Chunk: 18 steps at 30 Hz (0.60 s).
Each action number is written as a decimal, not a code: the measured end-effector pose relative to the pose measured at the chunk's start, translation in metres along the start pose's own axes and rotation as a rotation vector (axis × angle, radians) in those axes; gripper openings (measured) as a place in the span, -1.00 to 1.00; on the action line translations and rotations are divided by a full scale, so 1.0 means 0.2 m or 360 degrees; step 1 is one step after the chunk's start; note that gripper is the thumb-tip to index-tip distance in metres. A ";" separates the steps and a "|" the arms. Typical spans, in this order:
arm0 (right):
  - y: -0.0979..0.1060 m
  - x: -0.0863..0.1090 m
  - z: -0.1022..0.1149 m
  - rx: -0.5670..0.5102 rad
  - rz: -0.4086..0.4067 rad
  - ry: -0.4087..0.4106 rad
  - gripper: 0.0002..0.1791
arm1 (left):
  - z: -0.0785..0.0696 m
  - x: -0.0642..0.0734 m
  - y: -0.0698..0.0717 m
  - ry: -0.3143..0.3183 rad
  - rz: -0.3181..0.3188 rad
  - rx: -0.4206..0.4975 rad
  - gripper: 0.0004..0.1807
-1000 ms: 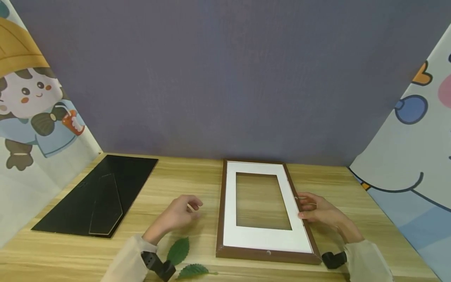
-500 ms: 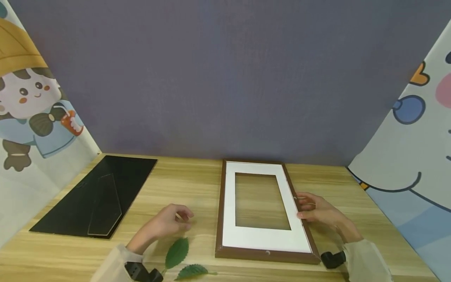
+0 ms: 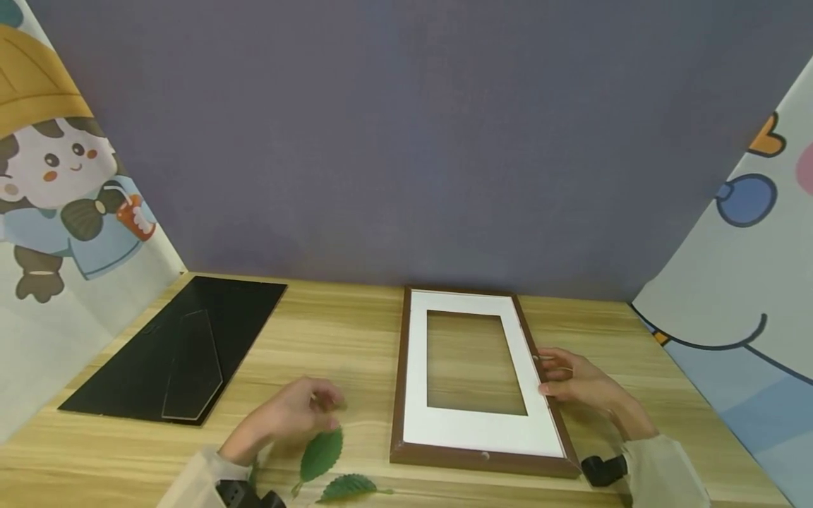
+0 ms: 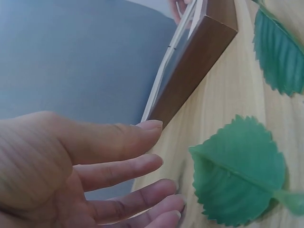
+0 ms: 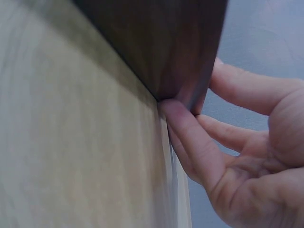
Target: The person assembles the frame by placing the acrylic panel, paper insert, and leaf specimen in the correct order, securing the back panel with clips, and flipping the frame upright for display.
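Note:
A brown picture frame (image 3: 485, 463) with a white mat inside lies on the wooden table, a rectangular window in its middle. My right hand (image 3: 584, 384) holds its right side, thumb on the top edge and fingers against the outer side, as the right wrist view shows with the hand (image 5: 247, 156) at the brown wood. Fingers loosely bent and holding nothing, my left hand (image 3: 295, 413) hovers left of the frame. Just by its fingertips lies a green serrated leaf (image 3: 321, 455). A second leaf (image 3: 348, 487) lies nearer me; a bit of green shows beside the left wrist.
A black backing board (image 3: 142, 353) with a fold-out stand lies flat at the left of the table (image 3: 330, 317). Behind rises a grey-purple wall (image 3: 406, 141). Cartoon-printed panels (image 3: 76, 183) flank both sides.
My left hand has drawn left and back toward me, coming close over the leaves. The right hand and the picture frame have stayed in place.

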State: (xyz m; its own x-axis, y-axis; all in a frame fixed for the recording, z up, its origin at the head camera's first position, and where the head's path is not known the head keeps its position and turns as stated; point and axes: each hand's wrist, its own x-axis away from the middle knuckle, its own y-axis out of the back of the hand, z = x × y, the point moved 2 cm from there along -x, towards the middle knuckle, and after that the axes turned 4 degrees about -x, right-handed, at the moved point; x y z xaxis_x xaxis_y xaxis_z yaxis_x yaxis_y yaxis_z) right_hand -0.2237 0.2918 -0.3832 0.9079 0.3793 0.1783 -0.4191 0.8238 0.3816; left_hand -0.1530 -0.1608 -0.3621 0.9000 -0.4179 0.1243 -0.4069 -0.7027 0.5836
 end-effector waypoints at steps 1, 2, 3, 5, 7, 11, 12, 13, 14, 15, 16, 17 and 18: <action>0.00 0.00 0.00 -0.0004 0.0001 0.0002 -0.09 | 0.00 0.00 0.00 0.0014 0.0001 -0.0005 -0.66; 0.00 0.00 0.00 -0.0004 0.0000 0.0004 -0.09 | 0.00 0.00 -0.01 0.0040 -0.0003 -0.0013 -0.65; 0.00 0.00 0.00 -0.0007 -0.0002 0.0004 -0.09 | 0.00 0.00 -0.02 0.0063 -0.0007 -0.0009 -0.65; 0.00 0.00 0.00 -0.0009 -0.0003 0.0003 -0.09 | 0.01 0.01 -0.03 0.0103 -0.0011 0.0009 -0.63; 0.00 -0.01 0.00 -0.0011 -0.0002 0.0001 -0.09 | 0.01 0.01 -0.03 0.0128 -0.0013 0.0031 -0.61; 0.00 0.00 0.00 -0.0008 -0.0003 -0.0006 -0.09 | 0.02 0.01 -0.05 0.0139 -0.0005 0.0061 -0.57; 0.00 0.00 0.00 -0.0008 -0.0002 -0.0007 -0.09 | 0.03 0.01 -0.05 0.0130 -0.0006 0.0059 -0.56; 0.00 0.00 0.00 -0.0008 -0.0002 -0.0008 -0.09 | 0.03 0.01 -0.06 0.0122 -0.0009 0.0057 -0.56; 0.00 0.00 0.00 -0.0009 -0.0001 -0.0009 -0.09 | 0.03 0.01 -0.06 0.0114 -0.0012 0.0050 -0.56; 0.00 0.00 0.01 -0.0008 0.0000 -0.0008 -0.09 | 0.03 0.02 -0.06 0.0112 -0.0020 0.0042 -0.56; 0.00 0.00 0.01 -0.0009 0.0000 -0.0008 -0.09 | 0.03 0.02 -0.07 0.0107 -0.0027 0.0028 -0.57; 0.00 0.00 0.01 -0.0010 0.0001 -0.0006 -0.09 | 0.03 0.02 -0.07 0.0107 -0.0038 0.0014 -0.58; 0.00 0.00 0.01 -0.0010 0.0003 -0.0003 -0.09 | 0.03 0.02 -0.08 0.0109 -0.0050 0.0008 -0.58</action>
State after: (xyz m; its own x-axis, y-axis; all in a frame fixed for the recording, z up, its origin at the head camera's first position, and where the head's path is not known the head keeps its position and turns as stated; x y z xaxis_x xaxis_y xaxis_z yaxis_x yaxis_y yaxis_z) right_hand -0.2231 0.2911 -0.3816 0.9071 0.3799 0.1810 -0.4208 0.8258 0.3756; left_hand -0.1450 -0.1554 -0.3761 0.9207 -0.3555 0.1608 -0.3791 -0.7176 0.5843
